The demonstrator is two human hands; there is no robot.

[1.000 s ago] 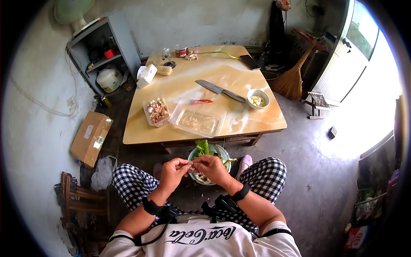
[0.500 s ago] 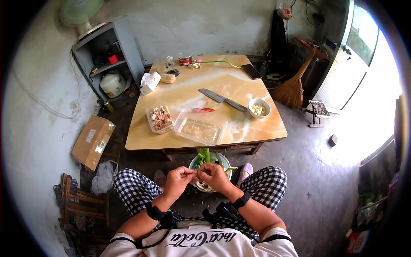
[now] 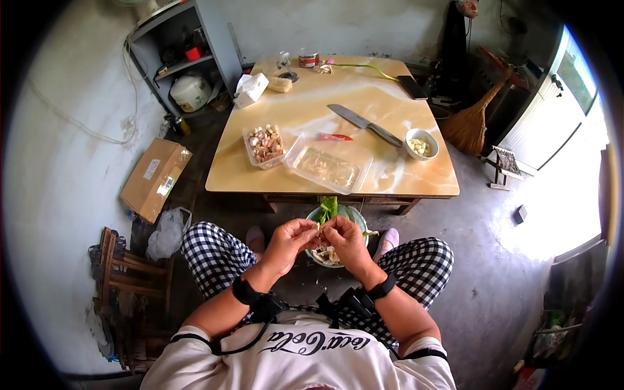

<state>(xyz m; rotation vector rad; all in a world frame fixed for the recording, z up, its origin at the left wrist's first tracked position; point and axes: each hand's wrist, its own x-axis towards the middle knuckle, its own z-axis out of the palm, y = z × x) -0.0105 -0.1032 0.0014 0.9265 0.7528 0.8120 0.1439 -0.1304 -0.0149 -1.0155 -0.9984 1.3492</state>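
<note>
My left hand [image 3: 289, 244] and my right hand [image 3: 346, 242] meet fingertip to fingertip over a pale green tub [image 3: 355, 215] on the floor between my feet. A small whitish garlic clove [image 3: 318, 226] is pinched between them, mostly covered by the fingers. Inside the tub lie green leaves [image 3: 328, 207] and pale peelings [image 3: 329, 255]. On the table, a clear plastic box of unpeeled garlic [image 3: 265, 144] stands near the front left edge, beside a clear shallow tray [image 3: 328, 169]. A white bowl [image 3: 421, 156] at the right holds peeled cloves [image 3: 420, 147].
The marbled table [image 3: 273, 182] is in front of me. A large knife [image 3: 365, 125] and a small red-handled tool [image 3: 335, 137] lie on it, with a phone [image 3: 412, 87] behind. A cardboard box [image 3: 155, 179] and a plastic bag [image 3: 168, 234] are at left, a low stool [image 3: 504, 168] at right.
The view has tilted and shifted, so the table sits higher and further right in the picture. Both hands stay together at the fingertips, with slightly changed finger positions.
</note>
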